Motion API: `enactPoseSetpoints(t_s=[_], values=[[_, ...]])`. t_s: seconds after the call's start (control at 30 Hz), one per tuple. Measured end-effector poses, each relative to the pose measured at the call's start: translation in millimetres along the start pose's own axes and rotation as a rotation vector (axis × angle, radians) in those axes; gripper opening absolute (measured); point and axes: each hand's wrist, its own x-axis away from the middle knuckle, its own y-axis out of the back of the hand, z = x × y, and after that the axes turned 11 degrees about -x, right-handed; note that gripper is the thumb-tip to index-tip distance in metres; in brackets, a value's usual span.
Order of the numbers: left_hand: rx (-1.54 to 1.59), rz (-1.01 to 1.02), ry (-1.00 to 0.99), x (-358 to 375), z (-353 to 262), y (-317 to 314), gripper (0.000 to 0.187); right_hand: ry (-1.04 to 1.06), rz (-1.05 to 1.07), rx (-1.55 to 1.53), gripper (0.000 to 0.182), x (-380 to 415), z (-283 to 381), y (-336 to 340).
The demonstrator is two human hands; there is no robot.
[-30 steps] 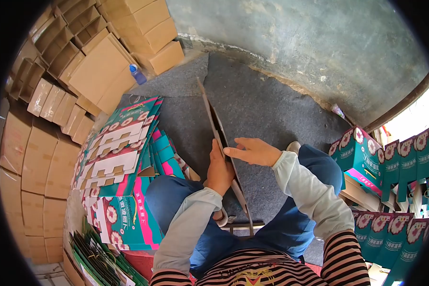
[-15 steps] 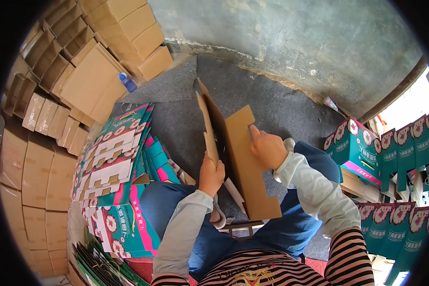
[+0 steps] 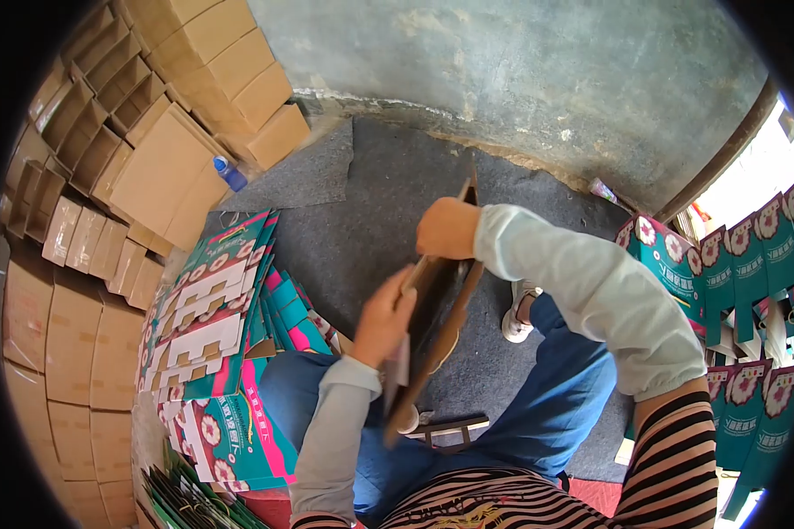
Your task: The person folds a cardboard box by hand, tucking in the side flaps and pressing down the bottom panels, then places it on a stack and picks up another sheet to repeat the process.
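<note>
A partly folded cardboard box is held upright between my knees, seen nearly edge-on, with its dark inside showing in a narrow gap. My left hand is closed on its left panel, thumb and fingers on the edge. My right hand is closed over the upper far end, its fingertips partly hidden. Beside my left knee lies a stack of flat green and pink printed boxes with white slotted flaps.
Brown cartons are piled along the left. A blue bottle stands by them on the grey floor mat. Several green printed boxes stand at right near a bright doorway. A small stool frame shows between my legs.
The box has turned from showing its broad brown panel to nearly edge-on. My right hand has moved up and left from the right panel to the far end. My right leg has shifted.
</note>
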Motion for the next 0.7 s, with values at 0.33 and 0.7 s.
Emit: enactPoseSetpoints(t_s=[0.33, 0.7], values=[[0.057, 0.030, 0.177, 10.3, 26.4, 39.0, 0.053, -0.109, -0.177, -0.605, 0.041, 41.7, -40.5, -42.1], [0.060, -0.125, 0.142, 11.0, 41.8, 29.8, 0.044, -0.043, 0.113, -0.672, 0.032, 57.1, -16.4, -57.1]])
